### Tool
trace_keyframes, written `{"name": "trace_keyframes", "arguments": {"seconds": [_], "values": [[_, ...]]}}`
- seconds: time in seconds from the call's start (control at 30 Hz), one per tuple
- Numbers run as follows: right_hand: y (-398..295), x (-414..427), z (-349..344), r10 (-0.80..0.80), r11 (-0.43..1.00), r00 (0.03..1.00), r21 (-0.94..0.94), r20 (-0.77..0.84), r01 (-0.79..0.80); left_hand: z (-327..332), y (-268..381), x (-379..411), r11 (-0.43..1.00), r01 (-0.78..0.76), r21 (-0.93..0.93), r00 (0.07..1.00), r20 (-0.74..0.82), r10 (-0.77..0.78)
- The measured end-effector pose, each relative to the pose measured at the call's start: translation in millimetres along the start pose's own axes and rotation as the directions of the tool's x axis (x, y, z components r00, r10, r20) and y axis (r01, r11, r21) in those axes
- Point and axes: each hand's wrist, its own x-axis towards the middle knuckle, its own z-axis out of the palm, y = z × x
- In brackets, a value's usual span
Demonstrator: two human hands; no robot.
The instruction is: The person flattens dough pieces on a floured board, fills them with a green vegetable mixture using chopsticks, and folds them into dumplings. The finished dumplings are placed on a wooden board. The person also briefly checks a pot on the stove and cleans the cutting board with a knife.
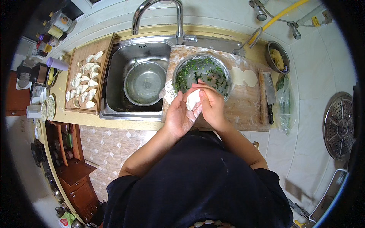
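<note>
A folded white dumpling (193, 100) rests in my left hand (180, 116), whose palm is dusted with flour. My right hand (212, 103) pinches the dumpling's edge from the other side. Just beyond both hands stands a steel bowl (228, 67) with chopped greens stuck to its base and walls. A dark utensil handle shows in it, partly hidden by my fingers. Two flat round dough wrappers (243, 77) overlap on the floured wooden board (242, 109), right of the bowl. Toward the board's right side lie a wooden rolling pin (261, 97) and a kitchen knife (269, 91).
Left of the board, a sink (117, 68) holds a metal basin (146, 82) under a curved faucet (179, 20). Several dumplings lie on another wooden board (82, 105). A bowl with dough (276, 58) and a plastic bag of greens (285, 105) sit at the right.
</note>
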Motion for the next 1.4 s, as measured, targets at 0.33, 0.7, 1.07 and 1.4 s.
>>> {"name": "trace_keyframes", "arguments": {"seconds": [0.33, 0.7, 1.07, 1.4], "values": [[81.1, 36.1, -103.5, 0.301, 0.859, 0.888, -0.305, -0.348, -0.411, -6.8, -1.7, 12.7, 0.865, -0.207, 0.458, 0.915, -0.221, 0.336], [281.7, 81.8, -191.5, 0.337, 0.547, 0.942, -0.815, 0.007, -0.190, -53.4, 60.4, -36.9, 0.869, -0.318, 0.379, 0.788, -0.404, 0.465], [189.7, 72.4, -168.7, 0.288, 0.541, 0.929, -0.761, -0.233, -0.358, -119.3, 219.7, -85.2, 0.551, -0.412, 0.726, 0.452, -0.362, 0.815], [41.8, 45.8, -122.6, 0.285, 0.766, 0.898, -0.484, -0.334, -0.423, -177.9, 518.9, -73.9, 0.049, 0.233, 0.971, -0.093, -0.028, 0.995]]}}
